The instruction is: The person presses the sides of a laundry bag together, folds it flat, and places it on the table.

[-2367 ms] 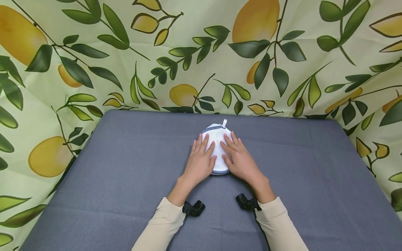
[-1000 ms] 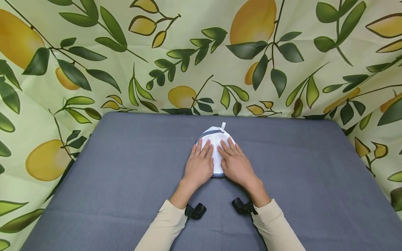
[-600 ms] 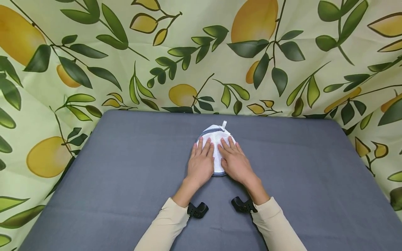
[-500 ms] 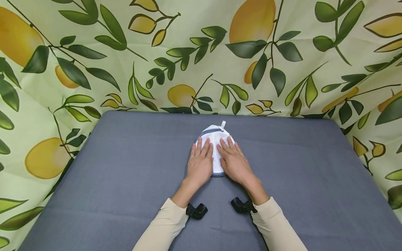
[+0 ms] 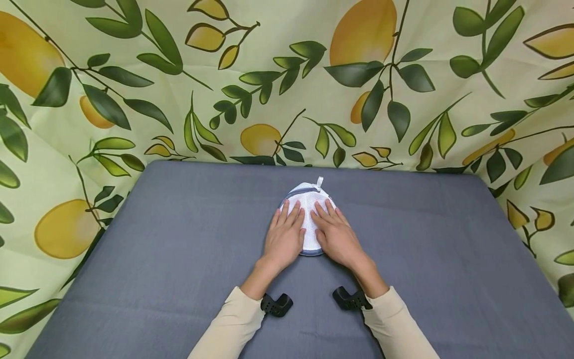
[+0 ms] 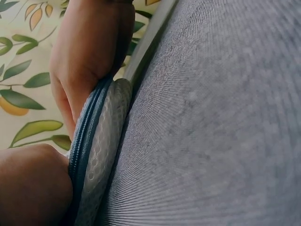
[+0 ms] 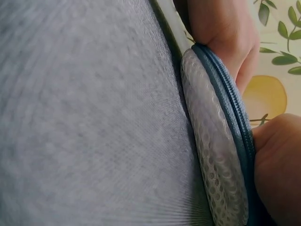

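Observation:
A rounded white mesh laundry bag with blue-grey zipped edging lies on the table, a small white loop at its far end. My left hand rests palm down on its left half, fingers straight and pointing away. On its right half lies my right hand, also flat, its thumb toward the middle. From the side, the left wrist view shows the bag's puffy mesh and blue zip between both hands. The right wrist view has the same zipped edge raised off the cloth. The palms hide both sides of the bag.
A grey-blue cloth covers the table. Behind it and at both sides hangs a curtain printed with lemons and leaves. Black wrist mounts protrude inward from the cream sleeves.
Over the last 2.4 seconds the fingers have drawn closer together and the hands lie flatter, with the bag's outline showing wider. In the last half second the hands barely move.

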A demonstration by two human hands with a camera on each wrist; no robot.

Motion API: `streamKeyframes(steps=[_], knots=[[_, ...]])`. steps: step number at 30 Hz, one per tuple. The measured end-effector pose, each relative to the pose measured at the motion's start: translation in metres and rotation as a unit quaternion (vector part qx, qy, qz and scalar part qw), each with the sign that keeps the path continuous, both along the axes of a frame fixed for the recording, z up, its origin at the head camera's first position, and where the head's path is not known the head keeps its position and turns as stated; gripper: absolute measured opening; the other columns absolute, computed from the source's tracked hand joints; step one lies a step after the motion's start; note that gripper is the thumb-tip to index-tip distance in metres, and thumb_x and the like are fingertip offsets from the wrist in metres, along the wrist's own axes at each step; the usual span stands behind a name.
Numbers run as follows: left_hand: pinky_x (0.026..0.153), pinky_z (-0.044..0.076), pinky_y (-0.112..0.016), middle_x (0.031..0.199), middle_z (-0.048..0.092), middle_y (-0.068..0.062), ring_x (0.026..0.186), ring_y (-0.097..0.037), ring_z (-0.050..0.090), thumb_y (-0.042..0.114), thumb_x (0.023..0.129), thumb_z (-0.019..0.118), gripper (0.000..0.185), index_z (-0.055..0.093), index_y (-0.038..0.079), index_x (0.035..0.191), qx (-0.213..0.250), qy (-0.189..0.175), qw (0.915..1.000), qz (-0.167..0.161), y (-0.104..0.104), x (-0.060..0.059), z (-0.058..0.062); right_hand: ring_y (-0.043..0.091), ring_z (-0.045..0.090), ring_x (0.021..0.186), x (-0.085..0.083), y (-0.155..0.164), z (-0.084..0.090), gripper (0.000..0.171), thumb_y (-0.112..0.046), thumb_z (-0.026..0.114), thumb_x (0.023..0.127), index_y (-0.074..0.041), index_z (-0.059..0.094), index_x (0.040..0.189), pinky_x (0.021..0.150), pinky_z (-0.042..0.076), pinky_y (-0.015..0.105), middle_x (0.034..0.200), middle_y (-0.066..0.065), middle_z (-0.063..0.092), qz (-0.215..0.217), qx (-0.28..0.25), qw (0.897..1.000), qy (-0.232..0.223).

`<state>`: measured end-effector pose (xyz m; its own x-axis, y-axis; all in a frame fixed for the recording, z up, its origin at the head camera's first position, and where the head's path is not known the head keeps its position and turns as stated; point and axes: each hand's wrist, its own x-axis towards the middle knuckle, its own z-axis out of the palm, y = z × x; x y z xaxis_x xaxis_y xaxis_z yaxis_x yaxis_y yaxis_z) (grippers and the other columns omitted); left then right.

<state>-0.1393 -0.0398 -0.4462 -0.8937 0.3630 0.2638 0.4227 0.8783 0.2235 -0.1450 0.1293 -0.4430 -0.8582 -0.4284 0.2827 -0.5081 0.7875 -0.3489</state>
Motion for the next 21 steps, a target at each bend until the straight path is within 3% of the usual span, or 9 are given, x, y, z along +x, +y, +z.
streamKeyframes(steps=[13,21], knots=[[0.111,0.019,-0.047,0.146,0.042,-0.009,0.141,-0.031,0.022,0.021,0.094,0.059,0.045,0.054,0.003,0.135,-0.005,0.013,0.9999,0.0,-0.0008,0.0039,-0.0057,0.037,0.027,0.138,0.0033,-0.0017,-0.0063,0.042,-0.008,0.059,0.09,0.002,0.057,0.131,0.109,0.021,0.051,0.141,0.018,0.045,-0.006,-0.003,1.0,0.0],[0.11,0.022,-0.047,0.144,0.044,-0.01,0.139,-0.033,0.025,0.023,0.094,0.058,0.044,0.057,0.003,0.133,-0.007,0.037,0.9993,-0.005,-0.0009,0.004,-0.0027,0.036,0.028,0.137,0.0048,-0.0005,-0.0061,0.042,-0.008,0.059,0.09,0.001,0.058,0.13,0.109,0.02,0.051,0.141,0.017,0.046,-0.005,-0.001,0.999,0.038]])
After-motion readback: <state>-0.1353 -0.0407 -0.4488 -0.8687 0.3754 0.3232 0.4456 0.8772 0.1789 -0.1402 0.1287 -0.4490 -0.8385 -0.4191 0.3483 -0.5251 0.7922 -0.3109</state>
